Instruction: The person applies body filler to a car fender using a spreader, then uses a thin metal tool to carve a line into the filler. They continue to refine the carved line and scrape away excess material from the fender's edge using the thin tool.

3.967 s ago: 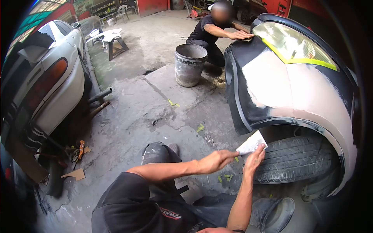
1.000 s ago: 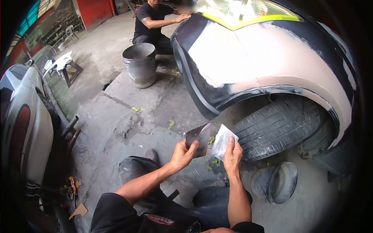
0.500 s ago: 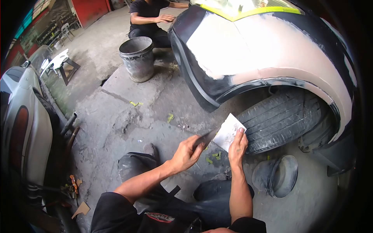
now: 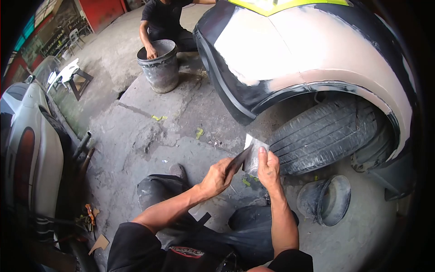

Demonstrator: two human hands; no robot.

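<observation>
My left hand [image 4: 216,177] is closed around a dark flat blade, like a putty knife [image 4: 239,161], whose tip lies against or just beside a white sheet. That sheet [image 4: 256,156], smeared with grey, is gripped in my right hand [image 4: 269,170] with the thumb over its face. Both hands are in front of a dusty car tyre [image 4: 321,136]. Above the tyre is a car fender [image 4: 290,50], its panel coated in white and pale pinkish filler over black, with yellow-green masking tape [image 4: 276,8] along its top edge.
Near the tyre a small grey bucket [image 4: 310,199] lies tilted. A co-worker [image 4: 165,20] crouches behind a large dirty bucket [image 4: 161,75], one hand inside its rim. At left stand a silver car part [image 4: 43,158] and a white stool [image 4: 68,72]. Tape scraps [image 4: 199,133] litter the cracked concrete.
My hands have shifted slightly; the white sheet has tilted and moved left, closer to the blade. The co-worker's hand has gone from beside the fender into the large bucket.
</observation>
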